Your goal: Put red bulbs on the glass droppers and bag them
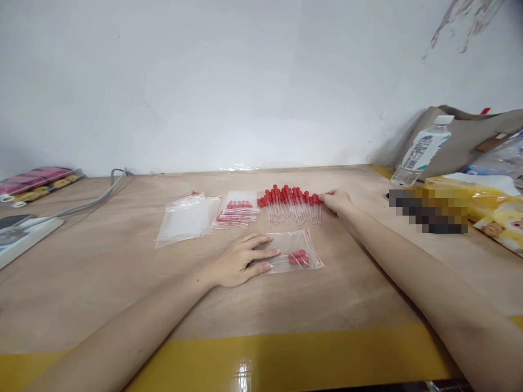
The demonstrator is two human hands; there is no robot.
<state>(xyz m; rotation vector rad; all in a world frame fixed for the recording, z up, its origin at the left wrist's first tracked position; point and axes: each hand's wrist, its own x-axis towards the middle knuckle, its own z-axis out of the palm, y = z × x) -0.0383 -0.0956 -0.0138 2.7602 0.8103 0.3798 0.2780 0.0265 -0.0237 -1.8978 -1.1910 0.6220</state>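
Note:
My left hand (pixel 241 259) lies with fingers spread on the left end of a clear zip-lock bag (pixel 281 243). Inside that bag, a few red-bulbed droppers (pixel 299 257) lie with their bulbs toward the red-striped edge. Beyond it, a row of glass droppers with red rubber bulbs (pixel 286 198) stretches across the table, clear tubes pointing toward me. At the row's right end my right hand (pixel 337 201) pinches the bulb of one dropper between thumb and fingertips. Filled zip-lock bags (pixel 235 215) with red bulbs showing are stacked left of the row.
Flat zip-lock bags (pixel 186 218) lie left of the filled ones. Far left are a power strip (pixel 30 234), a grey cable (pixel 93 198) and a pink-and-yellow package (pixel 36 182). A plastic bottle (pixel 423 152), a grey bag (pixel 461 136) and a yellow packet (pixel 498 218) crowd the right.

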